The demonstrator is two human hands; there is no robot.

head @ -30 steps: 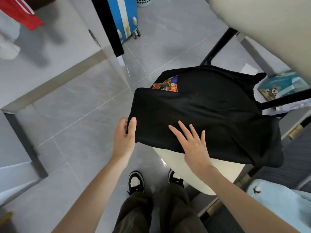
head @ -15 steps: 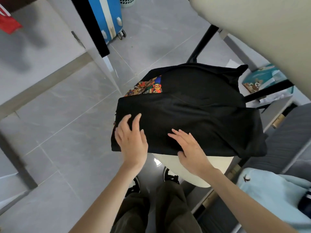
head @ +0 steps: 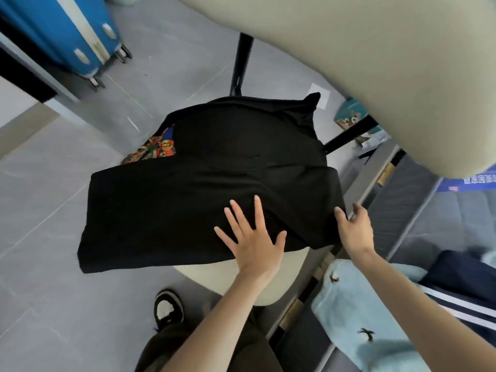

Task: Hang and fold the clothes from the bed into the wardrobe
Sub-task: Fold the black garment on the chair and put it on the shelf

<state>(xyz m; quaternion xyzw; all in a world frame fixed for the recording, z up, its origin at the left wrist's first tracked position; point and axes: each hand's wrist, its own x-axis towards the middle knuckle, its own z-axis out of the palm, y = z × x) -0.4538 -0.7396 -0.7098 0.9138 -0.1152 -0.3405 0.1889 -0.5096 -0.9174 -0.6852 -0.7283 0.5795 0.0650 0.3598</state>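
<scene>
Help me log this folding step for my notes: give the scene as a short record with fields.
garment: black shirt, partly folded, colourful print showing at its far left
surface: pale chair seat, with the shirt overhanging it on the left
left hand: flat on the shirt, fingers spread
right hand: grips the shirt's right edge
waiting: light blue garment and dark striped garment on the bed, at right
background: blue suitcase
</scene>
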